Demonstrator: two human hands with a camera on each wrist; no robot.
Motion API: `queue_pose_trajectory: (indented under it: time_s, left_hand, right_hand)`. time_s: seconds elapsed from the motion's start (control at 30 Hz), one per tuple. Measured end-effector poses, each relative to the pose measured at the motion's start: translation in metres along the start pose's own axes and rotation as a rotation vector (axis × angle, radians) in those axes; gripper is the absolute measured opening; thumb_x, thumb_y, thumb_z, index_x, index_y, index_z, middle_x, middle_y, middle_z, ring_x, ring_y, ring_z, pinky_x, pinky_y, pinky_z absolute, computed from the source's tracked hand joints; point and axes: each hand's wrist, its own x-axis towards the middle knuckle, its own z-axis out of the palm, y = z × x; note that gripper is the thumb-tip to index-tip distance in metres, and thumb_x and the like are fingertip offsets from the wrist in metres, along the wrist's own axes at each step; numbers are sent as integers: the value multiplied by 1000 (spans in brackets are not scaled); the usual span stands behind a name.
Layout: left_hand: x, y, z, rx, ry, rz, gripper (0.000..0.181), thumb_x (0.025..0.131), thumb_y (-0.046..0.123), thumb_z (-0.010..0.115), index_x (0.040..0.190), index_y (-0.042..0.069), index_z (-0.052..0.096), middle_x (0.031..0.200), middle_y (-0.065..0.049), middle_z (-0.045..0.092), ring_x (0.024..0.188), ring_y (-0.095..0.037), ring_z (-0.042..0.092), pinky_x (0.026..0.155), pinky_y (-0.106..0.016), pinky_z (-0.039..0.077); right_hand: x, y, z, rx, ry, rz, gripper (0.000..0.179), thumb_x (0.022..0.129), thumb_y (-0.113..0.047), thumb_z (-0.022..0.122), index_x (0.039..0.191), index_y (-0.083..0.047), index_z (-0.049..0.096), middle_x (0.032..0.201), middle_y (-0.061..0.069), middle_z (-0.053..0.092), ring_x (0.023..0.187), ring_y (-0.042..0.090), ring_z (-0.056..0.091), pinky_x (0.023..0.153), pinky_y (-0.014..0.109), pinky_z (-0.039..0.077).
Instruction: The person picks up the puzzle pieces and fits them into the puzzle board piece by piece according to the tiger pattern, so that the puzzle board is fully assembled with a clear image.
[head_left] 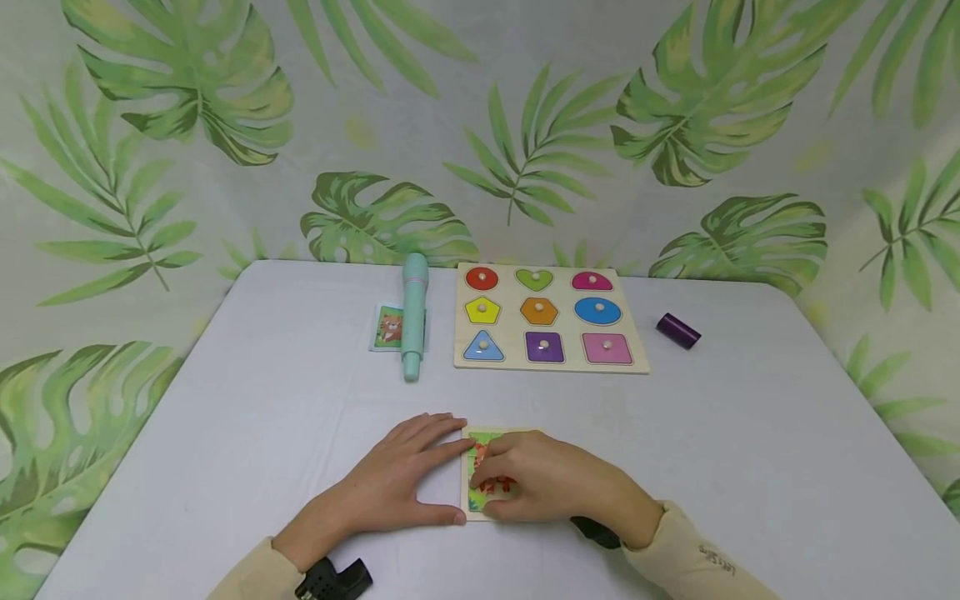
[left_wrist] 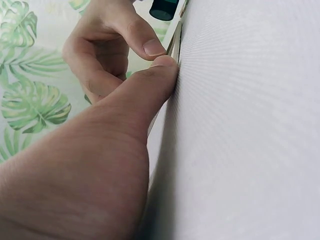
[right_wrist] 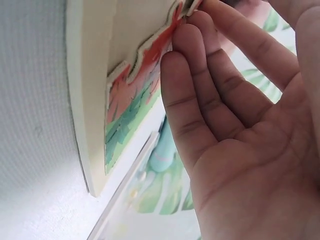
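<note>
A small wooden jigsaw board (head_left: pixel 464 475) lies near the front of the table, with green and red picture pieces (right_wrist: pixel 142 80) along its left side. Bare wood shows beside the pieces in the right wrist view. My left hand (head_left: pixel 401 479) rests on the table, fingers extended, index finger and thumb touching the board's left side. Bent over the board, my right hand (head_left: pixel 547 475) has thumb and fingertips at a puzzle piece, which they largely hide. The two thumbs are close together at the board's edge in the left wrist view.
Behind the hands lies a wooden shape board (head_left: pixel 510 360) with several colourful knobbed shapes. To its left, a mint-green stick-like object (head_left: pixel 413 321) lies over a small bear picture card (head_left: pixel 388 327). A dark purple cylinder (head_left: pixel 678 331) lies at the right. Leaf-patterned cloth (head_left: pixel 525 167) hangs behind.
</note>
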Motion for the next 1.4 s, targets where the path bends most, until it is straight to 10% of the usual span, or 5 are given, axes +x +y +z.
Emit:
queue_pose_trajectory:
  time_s: [1.4]
  left_hand:
    - [-1,1,1,-1,14,10,87,84,76,67,155,30,48,165,5,37,155,-21,28,127,-51,24]
  right_hand:
    - [-22,8,-6,-17,62,-34,15,97,-22,72,111,-25,78,105,-17,71,103,2,61,98,24,55]
